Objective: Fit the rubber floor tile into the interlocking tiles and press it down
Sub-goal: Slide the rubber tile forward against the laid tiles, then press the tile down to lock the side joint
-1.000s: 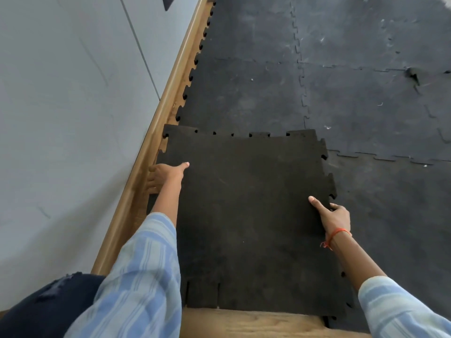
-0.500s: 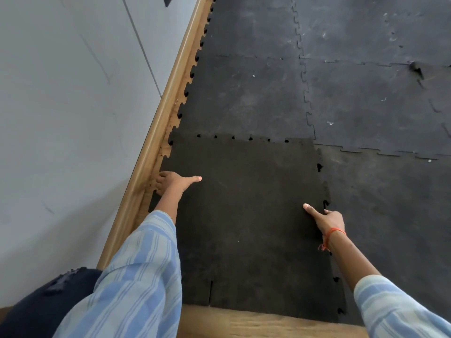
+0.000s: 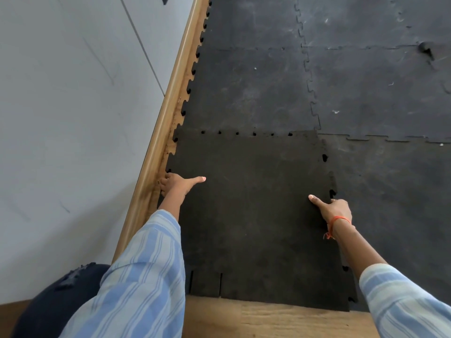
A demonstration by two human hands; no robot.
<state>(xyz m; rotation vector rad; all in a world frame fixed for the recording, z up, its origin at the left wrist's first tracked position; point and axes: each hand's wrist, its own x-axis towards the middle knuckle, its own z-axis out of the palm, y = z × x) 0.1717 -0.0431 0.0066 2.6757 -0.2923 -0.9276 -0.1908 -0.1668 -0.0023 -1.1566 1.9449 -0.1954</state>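
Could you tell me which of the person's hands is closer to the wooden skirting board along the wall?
Left. The left hand grips the tile's edge right beside the skirting board; the right hand holds the tile's opposite edge, away from it.

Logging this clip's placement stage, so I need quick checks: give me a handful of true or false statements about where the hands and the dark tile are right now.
1. The left hand grips the dark tile's edge next to the wooden baseboard. True.
2. The right hand is lifted clear above the floor. False: it holds the tile's right edge, thumb on top.
3. Small open gaps show along the tile's far seam. True.
4. The tile covers the bare wooden floor at the near edge. False: that strip lies exposed.
5. An orange thread is tied on the left wrist. False: it is on the right wrist.
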